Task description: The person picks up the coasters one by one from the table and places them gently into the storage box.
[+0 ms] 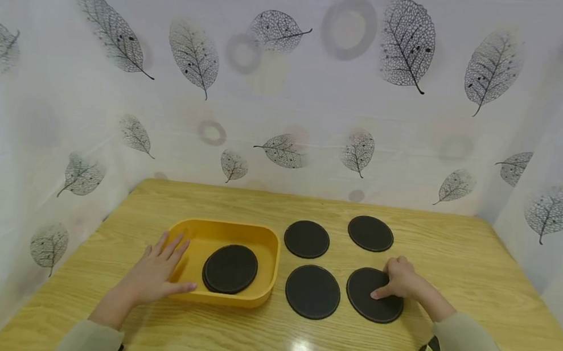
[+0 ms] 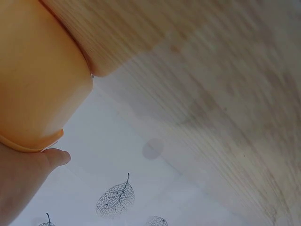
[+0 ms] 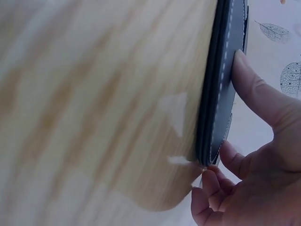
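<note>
My right hand grips the near edge of a round black coaster at the right of a group lying on the table. In the right wrist view, its thumb presses on top of the white-stitched coaster, and the other fingers curl at its edge. Dark layers show along that edge, like a pile. My left hand spreads its fingers over the left end of a yellow tray; the left wrist view has the thumb against the tray's rim. Inside the tray lie stacked black coasters.
Three more black coaster spots stand between and behind: one at near middle, another at back middle, and one at back right. A leaf-patterned curtain encloses the wooden table behind and at both sides.
</note>
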A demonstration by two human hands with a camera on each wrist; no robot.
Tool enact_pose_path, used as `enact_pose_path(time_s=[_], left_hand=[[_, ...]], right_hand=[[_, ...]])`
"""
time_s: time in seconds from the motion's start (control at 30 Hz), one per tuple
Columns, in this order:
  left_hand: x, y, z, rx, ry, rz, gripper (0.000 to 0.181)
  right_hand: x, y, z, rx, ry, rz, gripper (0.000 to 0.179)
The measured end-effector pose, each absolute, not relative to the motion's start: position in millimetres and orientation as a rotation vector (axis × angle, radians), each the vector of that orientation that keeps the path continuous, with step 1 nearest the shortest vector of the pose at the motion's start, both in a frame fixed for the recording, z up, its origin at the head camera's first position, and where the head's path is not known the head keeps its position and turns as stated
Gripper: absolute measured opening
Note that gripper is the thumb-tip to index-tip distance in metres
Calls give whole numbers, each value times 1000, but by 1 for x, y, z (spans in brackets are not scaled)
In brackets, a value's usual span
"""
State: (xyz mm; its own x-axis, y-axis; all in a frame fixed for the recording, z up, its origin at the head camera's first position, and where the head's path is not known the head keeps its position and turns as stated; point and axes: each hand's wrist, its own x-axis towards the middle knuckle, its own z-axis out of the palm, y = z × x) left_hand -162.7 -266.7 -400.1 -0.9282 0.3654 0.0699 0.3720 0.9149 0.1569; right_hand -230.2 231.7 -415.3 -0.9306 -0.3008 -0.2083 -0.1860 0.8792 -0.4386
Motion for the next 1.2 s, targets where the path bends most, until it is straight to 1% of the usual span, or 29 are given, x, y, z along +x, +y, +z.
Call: enact_pose_path(time_s=[0.2,0.37,0.5,0.77,1.0,1.2], left_hand=[[-162,-266,-400,-583,-3032,-253,91],[-163,-267,-401,-583,-3024,-240,91],[-164,-268,-403,-585,-3021,-238,91],[-164,-269,-404,-585,-3020,-242,90],[-164,-268,-404,-585,-3019,-241,90],[-164,-269,-404,-582,-3023,-242,90]], right_hand=[[-226,232,-414,-346,2778,-681,65],[-224,232,-412,-306,2737,-770,71],[-223,237,-411,-339,2754,-802,77],[-225,261,-407,-343,2562,-1120,71],[-219,277,-411,-349,2345,-1378,64],[-214,284,-417,-353,2193,-1573,65]])
